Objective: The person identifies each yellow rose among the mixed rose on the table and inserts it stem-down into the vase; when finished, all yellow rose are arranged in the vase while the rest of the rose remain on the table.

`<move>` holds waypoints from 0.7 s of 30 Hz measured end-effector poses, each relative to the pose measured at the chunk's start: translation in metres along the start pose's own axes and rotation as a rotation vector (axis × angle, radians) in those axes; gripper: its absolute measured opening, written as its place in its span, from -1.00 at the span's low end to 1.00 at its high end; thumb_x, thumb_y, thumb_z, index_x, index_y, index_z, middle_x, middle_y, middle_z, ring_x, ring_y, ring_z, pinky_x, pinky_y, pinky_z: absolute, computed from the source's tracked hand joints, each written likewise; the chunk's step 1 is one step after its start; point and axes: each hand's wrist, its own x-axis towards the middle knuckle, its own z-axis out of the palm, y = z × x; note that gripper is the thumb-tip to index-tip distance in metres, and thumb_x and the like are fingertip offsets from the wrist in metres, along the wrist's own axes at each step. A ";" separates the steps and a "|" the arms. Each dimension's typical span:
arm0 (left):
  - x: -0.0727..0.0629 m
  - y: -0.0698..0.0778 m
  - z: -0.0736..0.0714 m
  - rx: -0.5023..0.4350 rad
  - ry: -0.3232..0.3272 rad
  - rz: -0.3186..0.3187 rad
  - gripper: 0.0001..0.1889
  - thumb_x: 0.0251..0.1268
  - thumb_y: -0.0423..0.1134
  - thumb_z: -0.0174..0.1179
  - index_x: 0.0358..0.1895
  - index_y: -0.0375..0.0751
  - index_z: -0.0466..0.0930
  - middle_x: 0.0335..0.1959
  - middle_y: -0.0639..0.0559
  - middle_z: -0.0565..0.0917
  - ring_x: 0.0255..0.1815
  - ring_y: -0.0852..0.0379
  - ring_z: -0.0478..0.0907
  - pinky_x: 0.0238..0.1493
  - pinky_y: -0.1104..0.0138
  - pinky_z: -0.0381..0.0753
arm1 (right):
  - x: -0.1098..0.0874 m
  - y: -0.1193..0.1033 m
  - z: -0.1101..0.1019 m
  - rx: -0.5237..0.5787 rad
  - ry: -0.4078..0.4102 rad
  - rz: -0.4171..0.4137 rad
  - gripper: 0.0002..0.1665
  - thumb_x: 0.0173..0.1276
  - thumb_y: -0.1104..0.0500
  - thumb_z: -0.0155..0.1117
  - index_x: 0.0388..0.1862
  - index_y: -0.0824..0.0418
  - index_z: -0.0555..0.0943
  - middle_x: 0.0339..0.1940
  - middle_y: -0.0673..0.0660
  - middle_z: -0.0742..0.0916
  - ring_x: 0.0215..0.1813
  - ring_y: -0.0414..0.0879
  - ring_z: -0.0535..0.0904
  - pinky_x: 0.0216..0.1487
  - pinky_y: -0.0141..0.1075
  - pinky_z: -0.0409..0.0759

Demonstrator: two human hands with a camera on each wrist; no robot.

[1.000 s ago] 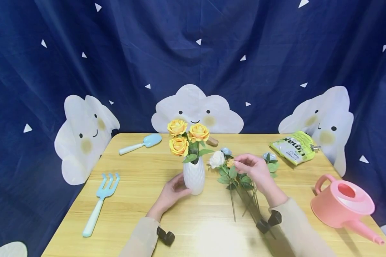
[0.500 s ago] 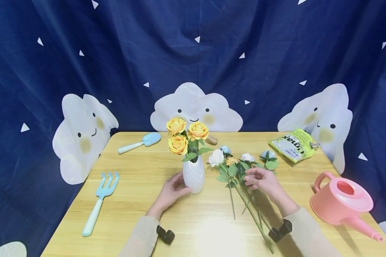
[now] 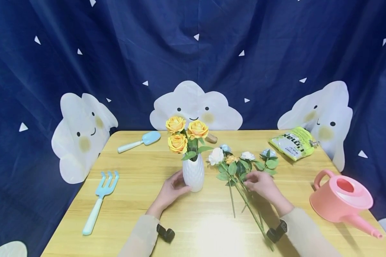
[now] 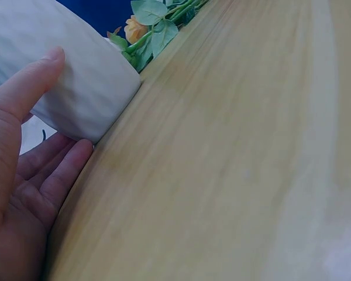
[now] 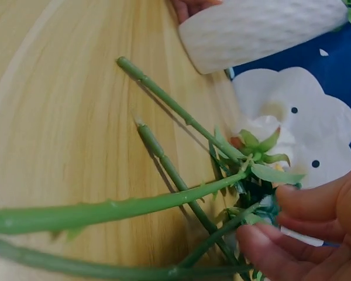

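Three yellow roses (image 3: 177, 143) stand upright in a white textured vase (image 3: 193, 175). My left hand (image 3: 170, 192) holds the vase low down, its thumb on the near side and its fingers by the base, as the left wrist view shows. To the right of the vase lies a loose pile of artificial flowers: a white rose (image 3: 216, 156), a small orange rose (image 3: 231, 159), another white one (image 3: 247, 155) and blue ones (image 3: 268, 153). Over their green stems (image 5: 105, 212) my right hand (image 3: 261, 184) bends down, thumb and fingers pinching a leafy flower stem; leaves partly hide the contact.
A blue hand fork (image 3: 104, 192) and a blue trowel (image 3: 141, 141) lie on the left of the wooden table (image 3: 138, 178). On the right are a pink watering can (image 3: 337, 198) and a green-and-white bag (image 3: 294, 143). A brown object (image 3: 211, 138) sits behind the vase.
My right hand has drawn back from the small orange rose, moved toward me and right, then closed in on the stems. My left hand keeps its hold on the vase.
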 end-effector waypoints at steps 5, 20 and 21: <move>0.000 0.006 0.000 -0.026 -0.006 -0.036 -0.29 -0.06 -0.11 0.44 0.26 0.07 0.39 0.03 0.06 0.59 0.07 0.09 0.50 0.12 0.27 0.50 | 0.004 -0.003 0.005 -0.155 -0.018 -0.003 -0.75 0.10 0.36 0.32 -0.21 0.43 0.59 -0.44 0.12 0.66 -0.40 -0.07 0.58 -0.41 -0.28 0.62; -0.004 0.030 -0.003 -0.022 -0.034 -0.045 -0.29 0.01 -0.22 0.41 0.30 -0.15 0.34 0.05 -0.10 0.57 0.09 -0.02 0.49 0.13 0.16 0.49 | 0.013 0.002 0.012 -0.008 -0.079 0.122 -0.77 0.03 0.46 0.30 -0.27 0.48 0.58 -0.54 0.13 0.63 -0.56 -0.09 0.55 -0.50 -0.27 0.65; -0.004 0.030 -0.003 -0.021 -0.035 -0.047 -0.29 0.00 -0.22 0.41 0.30 -0.14 0.34 0.05 -0.10 0.57 0.09 -0.01 0.49 0.13 0.16 0.49 | 0.013 0.002 0.012 0.012 -0.078 0.131 -0.76 0.04 0.47 0.30 -0.26 0.48 0.58 -0.52 0.13 0.63 -0.55 -0.08 0.55 -0.49 -0.27 0.66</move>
